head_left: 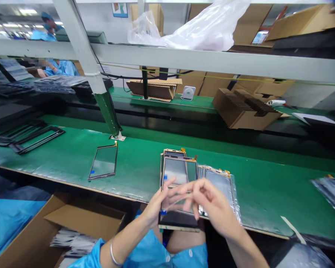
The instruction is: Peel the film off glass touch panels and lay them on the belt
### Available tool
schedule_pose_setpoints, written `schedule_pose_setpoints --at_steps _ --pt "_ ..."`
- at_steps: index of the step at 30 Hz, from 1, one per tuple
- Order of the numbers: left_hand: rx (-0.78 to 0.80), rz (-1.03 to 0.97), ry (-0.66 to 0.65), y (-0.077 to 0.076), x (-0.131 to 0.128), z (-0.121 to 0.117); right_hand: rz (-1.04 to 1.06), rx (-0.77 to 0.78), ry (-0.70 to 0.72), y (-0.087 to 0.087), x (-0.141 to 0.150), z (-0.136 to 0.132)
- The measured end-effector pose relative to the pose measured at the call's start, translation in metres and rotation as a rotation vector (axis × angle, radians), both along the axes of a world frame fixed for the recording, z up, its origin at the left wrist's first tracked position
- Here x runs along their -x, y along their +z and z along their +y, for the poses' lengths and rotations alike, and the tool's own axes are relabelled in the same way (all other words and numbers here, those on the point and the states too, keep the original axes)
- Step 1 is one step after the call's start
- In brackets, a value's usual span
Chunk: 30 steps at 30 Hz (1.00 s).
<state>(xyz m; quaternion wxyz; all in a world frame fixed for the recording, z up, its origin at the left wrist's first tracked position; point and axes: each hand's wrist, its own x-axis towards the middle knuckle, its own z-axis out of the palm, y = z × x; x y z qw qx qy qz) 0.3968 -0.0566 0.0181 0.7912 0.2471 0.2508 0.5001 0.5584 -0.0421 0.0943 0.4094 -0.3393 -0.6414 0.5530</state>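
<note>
In front of me, a framed touch-screen panel (178, 220) with a dark border overhangs the bench's front edge. Behind it, another panel (175, 152) with an orange flex tab is partly covered. My left hand (159, 203) is over the panel, its fingers stretched out to the right and somewhat blurred. Crossing above those fingers, my right hand (210, 203) has thumb and forefinger closed together. What they pinch, if anything, cannot be made out. More film-wrapped panels (220, 184) lie to the right, partly behind my right hand.
A single panel (104, 162) lies left on the green bench (139, 167). Black frames (36, 137) are stacked farther left; wrapped panels (331, 191) sit far right. A metal post (100, 85) rises from the bench. Below left, an open carton (83, 219) contains white sheets. A co-worker's sleeve (13, 219) shows left.
</note>
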Motion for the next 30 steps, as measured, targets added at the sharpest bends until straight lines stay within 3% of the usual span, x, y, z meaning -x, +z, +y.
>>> schedule_pose_setpoints --at_steps 2,4,6,7,8,9,10,13,16,22,27,30 --pt "0.016 -0.076 -0.032 -0.003 -0.005 -0.006 0.096 -0.062 -0.145 0.028 -0.001 0.025" --pt "0.010 -0.101 -0.039 -0.002 -0.007 -0.010 0.155 -0.362 -0.606 0.048 -0.011 0.042" --pt "-0.004 -0.058 -0.018 0.000 -0.004 -0.010 0.174 -0.705 -1.137 0.050 -0.026 0.046" --pt "-0.014 -0.027 0.008 0.002 -0.002 -0.009 0.160 -0.803 -1.306 0.043 -0.034 0.043" --pt "-0.025 0.002 0.042 0.004 0.001 -0.008 0.116 -0.821 -1.370 0.031 -0.041 0.037" --pt "-0.035 0.024 0.079 0.005 0.004 -0.006 0.049 -0.766 -1.350 0.014 -0.046 0.028" --pt "-0.044 0.037 0.117 0.007 0.007 -0.005 -0.033 -0.644 -1.245 -0.006 -0.049 0.017" --pt "-0.082 0.053 0.218 0.014 0.011 -0.001 -0.217 -0.219 -0.806 -0.062 -0.044 -0.020" --pt "-0.115 0.077 0.261 0.021 0.010 -0.001 -0.134 0.013 -0.581 -0.090 -0.027 -0.045" --pt "-0.142 0.142 0.243 0.033 0.008 -0.010 -0.071 0.019 -0.568 -0.085 -0.020 -0.049" --pt "-0.173 0.155 0.255 0.030 0.009 -0.018 -0.071 0.030 -0.521 -0.084 -0.022 -0.045" --pt "-0.206 0.172 0.261 0.026 0.004 -0.021 -0.138 -0.055 -0.519 -0.080 -0.019 -0.045"
